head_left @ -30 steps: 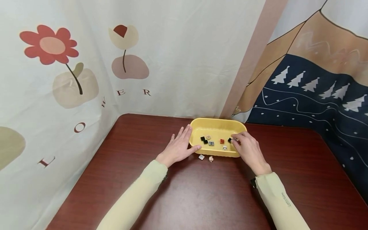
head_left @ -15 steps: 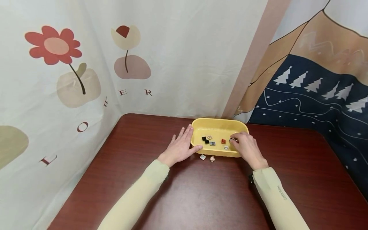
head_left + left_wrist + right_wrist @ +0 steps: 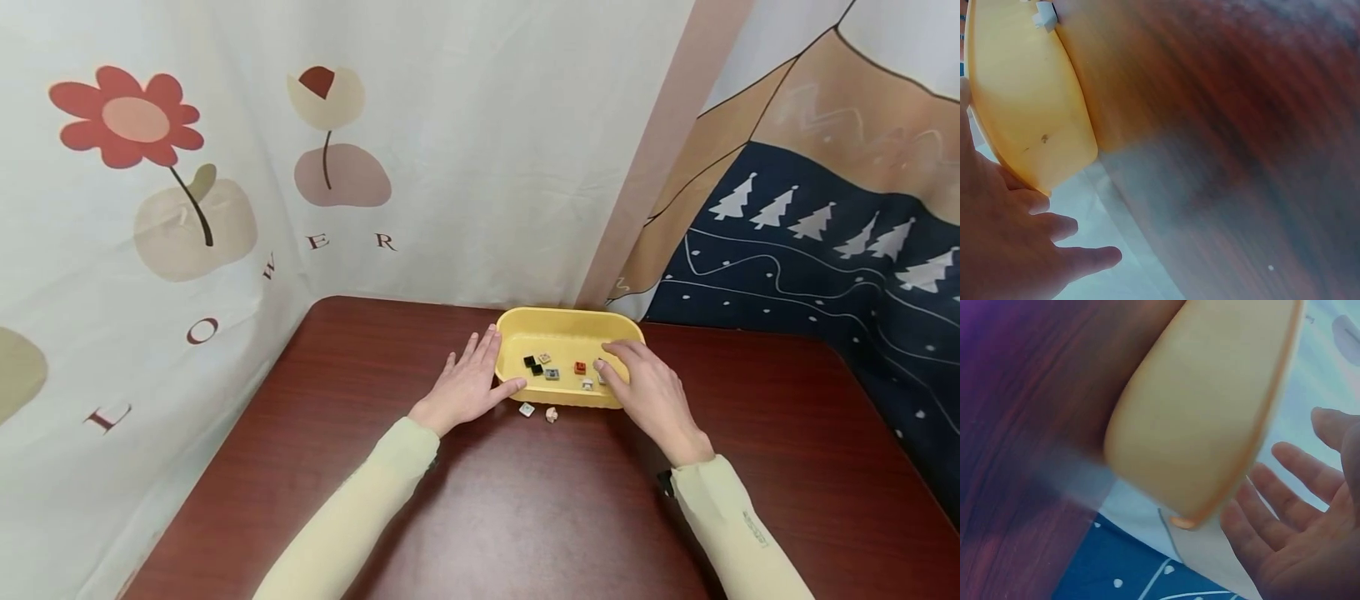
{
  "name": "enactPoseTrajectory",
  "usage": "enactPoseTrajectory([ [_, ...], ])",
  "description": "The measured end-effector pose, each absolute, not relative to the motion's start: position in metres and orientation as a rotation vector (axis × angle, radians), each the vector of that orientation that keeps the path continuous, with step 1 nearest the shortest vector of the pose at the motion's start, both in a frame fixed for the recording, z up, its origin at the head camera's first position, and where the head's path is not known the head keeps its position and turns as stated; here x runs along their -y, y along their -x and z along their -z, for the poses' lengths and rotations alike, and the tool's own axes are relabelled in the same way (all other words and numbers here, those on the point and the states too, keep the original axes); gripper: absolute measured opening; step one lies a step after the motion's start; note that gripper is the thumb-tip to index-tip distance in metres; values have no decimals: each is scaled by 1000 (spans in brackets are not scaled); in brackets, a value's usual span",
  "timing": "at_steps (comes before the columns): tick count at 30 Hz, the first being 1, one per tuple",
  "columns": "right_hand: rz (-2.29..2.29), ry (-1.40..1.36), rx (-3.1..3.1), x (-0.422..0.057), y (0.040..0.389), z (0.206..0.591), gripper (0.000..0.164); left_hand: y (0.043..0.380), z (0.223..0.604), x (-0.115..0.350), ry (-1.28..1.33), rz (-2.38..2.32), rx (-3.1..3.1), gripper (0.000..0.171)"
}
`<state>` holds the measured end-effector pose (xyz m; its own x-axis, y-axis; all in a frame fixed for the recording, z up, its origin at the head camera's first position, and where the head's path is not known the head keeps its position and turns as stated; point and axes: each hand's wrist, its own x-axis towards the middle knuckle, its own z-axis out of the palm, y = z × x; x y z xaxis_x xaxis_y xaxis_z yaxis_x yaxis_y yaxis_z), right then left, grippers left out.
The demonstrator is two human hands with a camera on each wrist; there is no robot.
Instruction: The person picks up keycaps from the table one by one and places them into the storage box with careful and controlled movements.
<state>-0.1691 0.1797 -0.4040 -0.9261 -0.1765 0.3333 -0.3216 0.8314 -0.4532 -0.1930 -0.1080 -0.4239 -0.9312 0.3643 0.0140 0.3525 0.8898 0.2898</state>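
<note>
A yellow plastic basin stands near the back of the table, with several small square block-like pieces inside. My left hand lies with straight fingers along its left end, the thumb at the front rim. In the left wrist view the fingers of the left hand touch the rim. My right hand is over the basin's right end, thumb and index finger apart. The right wrist view shows that hand with loosely bent, separated fingers and nothing held. Nearest the right thumb is a small whitish piece, partly hidden.
Inside the basin lie a red piece, a white piece, a grey piece and black pieces. On the table before it are a white square and a pinkish piece. Printed curtains hang behind the table.
My right thumb and index finger, earlier closed together at a black piece in the basin, have spread apart, and the hand has lifted slightly. The left hand stays at the basin's left end.
</note>
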Motion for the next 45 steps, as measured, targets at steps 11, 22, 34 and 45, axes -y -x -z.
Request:
enactPoseTrajectory([
  [11,-781,-726,2586,-159,133,405,38,191,422,110,-551,-454,-3012,99],
  [22,-494,-1046,2513,-147,120,414,32,192,421,108,-565,-425,-3008,98],
  [34,-401,-1077,2650,-136,119,422,33,192,422,108,-563,-435,-3006,99],
  [45,-406,-1116,2737,-131,127,431,35,193,421,107,-571,-452,-2998,97],
])
